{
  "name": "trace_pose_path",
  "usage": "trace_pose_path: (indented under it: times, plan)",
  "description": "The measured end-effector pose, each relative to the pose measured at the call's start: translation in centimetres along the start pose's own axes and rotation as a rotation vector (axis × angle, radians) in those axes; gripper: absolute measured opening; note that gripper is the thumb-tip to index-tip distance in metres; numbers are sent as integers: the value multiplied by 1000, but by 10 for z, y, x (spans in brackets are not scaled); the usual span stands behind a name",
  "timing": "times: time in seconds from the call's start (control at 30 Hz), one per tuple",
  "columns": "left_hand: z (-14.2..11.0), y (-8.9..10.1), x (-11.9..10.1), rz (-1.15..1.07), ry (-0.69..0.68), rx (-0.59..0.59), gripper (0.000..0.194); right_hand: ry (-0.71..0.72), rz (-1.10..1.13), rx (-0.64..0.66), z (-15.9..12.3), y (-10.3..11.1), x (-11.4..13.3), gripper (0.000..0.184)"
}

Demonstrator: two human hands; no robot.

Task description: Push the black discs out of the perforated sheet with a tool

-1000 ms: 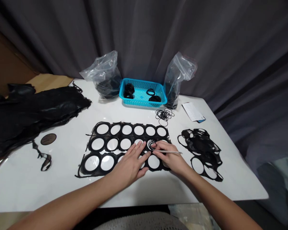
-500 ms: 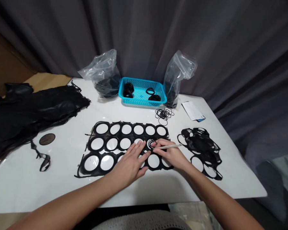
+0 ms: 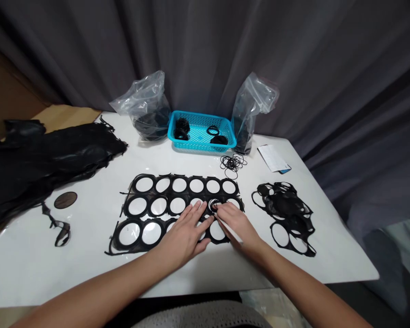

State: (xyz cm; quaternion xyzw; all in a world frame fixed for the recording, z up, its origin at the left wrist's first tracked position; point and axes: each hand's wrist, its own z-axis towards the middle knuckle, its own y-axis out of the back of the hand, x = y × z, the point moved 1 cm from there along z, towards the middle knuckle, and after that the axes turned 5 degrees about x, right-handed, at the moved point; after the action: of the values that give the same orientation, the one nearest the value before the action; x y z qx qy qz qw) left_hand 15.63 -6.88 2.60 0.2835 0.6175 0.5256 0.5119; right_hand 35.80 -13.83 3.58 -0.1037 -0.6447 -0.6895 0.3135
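Note:
A black rubber sheet [image 3: 146, 218] with rows of large round holes lies flat on the table in front of me. My left hand [image 3: 187, 228] rests on it, palm down with fingers spread, pressing over its middle. My right hand [image 3: 239, 224] is closed around a slim white pen-like tool [image 3: 232, 231], which slants down toward me under the palm. Just at the right fingertips, several thin black rings [image 3: 213, 203] lie around a hole in the middle row. Whether the fingers pinch these rings too is hidden.
A blue basket [image 3: 201, 146] with black rings stands at the back, between two clear bags [image 3: 152, 102] [image 3: 249, 105]. Loose thin rings [image 3: 233, 163] lie before it. Rubber scraps [image 3: 289, 207] are at right, a black sheet pile [image 3: 54, 159] and dark disc [image 3: 65, 200] at left, papers [image 3: 272, 157] behind.
The white tool has swung from pointing right to pointing down toward me. My right hand has turned over, its fingers curling in by the thin rings. The left hand stays in place.

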Motion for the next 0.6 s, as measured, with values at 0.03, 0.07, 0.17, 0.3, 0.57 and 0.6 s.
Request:
trace_pose_path:
  times: [0.03, 0.07, 0.17, 0.3, 0.57, 0.6]
  plan:
    - [0, -1, 0, 0, 0, -3, 61, 5, -17, -3, -1, -1, 1, 13]
    - [0, -1, 0, 1, 0, -3, 61, 1, -22, -11, -1, -2, 2, 13]
    - [0, 0, -1, 6, 2, 2, 60, -25, -22, -29, 0, -4, 3, 13]
    - [1, 4, -2, -6, -6, 11, 57, -99, -140, -102, 7, 7, -12, 15]
    - [-1, 3, -2, -62, -1, 8, 56, -514, -348, -597, 7, 83, -76, 21]
    - [-1, 3, -2, -76, 1, 10, 56, -551, -252, -625, 6, 87, -77, 23]
